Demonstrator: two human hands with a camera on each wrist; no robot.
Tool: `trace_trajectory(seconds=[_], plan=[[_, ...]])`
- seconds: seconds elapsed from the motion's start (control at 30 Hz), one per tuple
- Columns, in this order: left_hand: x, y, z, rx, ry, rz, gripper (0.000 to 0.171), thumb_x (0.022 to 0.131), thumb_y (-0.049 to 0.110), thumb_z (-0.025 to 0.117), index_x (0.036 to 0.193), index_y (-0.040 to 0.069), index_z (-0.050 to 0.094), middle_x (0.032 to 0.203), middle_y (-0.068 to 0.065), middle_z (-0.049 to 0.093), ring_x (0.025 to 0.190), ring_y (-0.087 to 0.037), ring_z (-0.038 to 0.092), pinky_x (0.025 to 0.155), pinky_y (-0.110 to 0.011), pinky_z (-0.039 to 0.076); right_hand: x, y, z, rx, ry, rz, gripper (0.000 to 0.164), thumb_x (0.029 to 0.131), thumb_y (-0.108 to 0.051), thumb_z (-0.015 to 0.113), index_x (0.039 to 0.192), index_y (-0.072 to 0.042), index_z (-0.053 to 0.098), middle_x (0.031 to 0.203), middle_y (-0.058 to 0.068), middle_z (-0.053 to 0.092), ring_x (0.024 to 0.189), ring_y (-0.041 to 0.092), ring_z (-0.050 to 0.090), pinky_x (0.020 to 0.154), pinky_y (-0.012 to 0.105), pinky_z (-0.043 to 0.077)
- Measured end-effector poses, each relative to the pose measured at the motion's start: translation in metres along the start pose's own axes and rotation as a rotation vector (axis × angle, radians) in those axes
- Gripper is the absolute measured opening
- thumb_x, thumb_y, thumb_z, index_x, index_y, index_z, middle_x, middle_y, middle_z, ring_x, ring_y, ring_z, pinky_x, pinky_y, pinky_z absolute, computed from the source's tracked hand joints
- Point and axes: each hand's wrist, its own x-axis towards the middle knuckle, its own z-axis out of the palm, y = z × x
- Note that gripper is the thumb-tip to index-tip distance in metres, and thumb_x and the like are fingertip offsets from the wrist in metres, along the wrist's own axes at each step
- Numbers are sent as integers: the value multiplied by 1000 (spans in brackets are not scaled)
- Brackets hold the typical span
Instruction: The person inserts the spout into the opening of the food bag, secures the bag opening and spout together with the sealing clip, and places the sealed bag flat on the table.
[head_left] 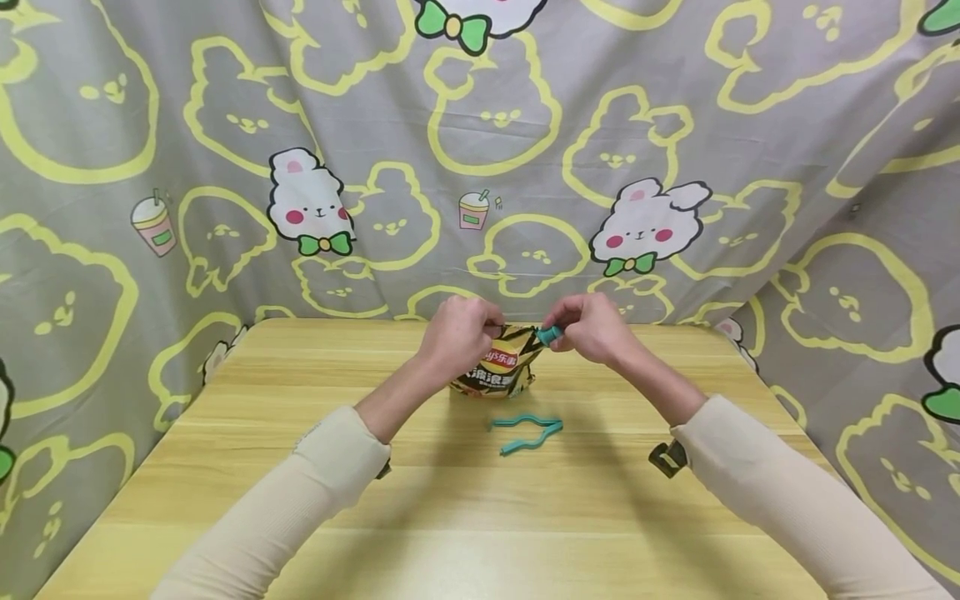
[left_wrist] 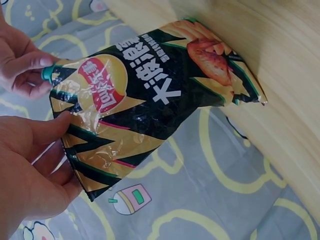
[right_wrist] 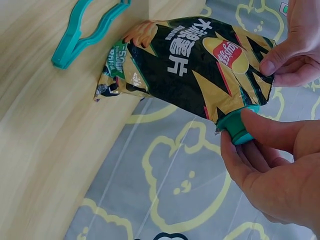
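Note:
A black and gold bag of chips [head_left: 495,379] stands upright near the table's back edge. My left hand [head_left: 459,337] pinches its top edge between thumb and fingers, clearest in the left wrist view, where the hand [left_wrist: 30,172] is at the near corner. At the bag's other top corner, my right hand [head_left: 592,329] pinches a short teal spout-like piece [right_wrist: 237,126] with a wide rim. That rim sits against the bag's corner in the right wrist view. On the table in front of the bag lies a teal bag clip [head_left: 557,427], its two arms spread apart.
The wooden table [head_left: 300,492] extends toward me on both sides of the bag. Right behind its back edge hangs a grey curtain [head_left: 405,100] printed with yellow outlines and white rabbits. A dark strap [head_left: 667,458] shows below the right sleeve.

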Motion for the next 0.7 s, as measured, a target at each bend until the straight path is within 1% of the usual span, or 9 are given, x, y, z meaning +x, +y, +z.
trace_trajectory(seconds=[0.2,0.4,0.57,0.7], plan=[[1,0,1,-13,13,-9,33,80,-15,55,75,9,77,73,-1,72,62,-13,52,63,-25,46,1,-1,-1,11,12,8,20,83,3,77,103,-1,73,96,13,77,84,19,72,85,35,56],[2,-1,0,-27,16,-11,34,78,-16,53,74,8,76,71,-1,70,62,-14,50,63,-26,45,1,0,-1,27,1,11,21,82,4,77,103,-1,73,97,14,77,85,19,72,85,35,56],[2,-1,0,-34,7,-14,34,78,-15,54,76,9,78,74,-1,73,64,-12,54,66,-27,52,1,-1,-1,-8,-24,6,21,80,6,77,99,-2,74,94,11,76,85,20,70,81,32,55],[2,-1,-1,-36,9,-16,35,77,-16,54,75,10,78,75,0,73,64,-12,54,67,-28,54,1,-3,0,-26,-37,-2,20,81,4,77,100,-1,74,93,13,76,83,19,71,82,34,56]])
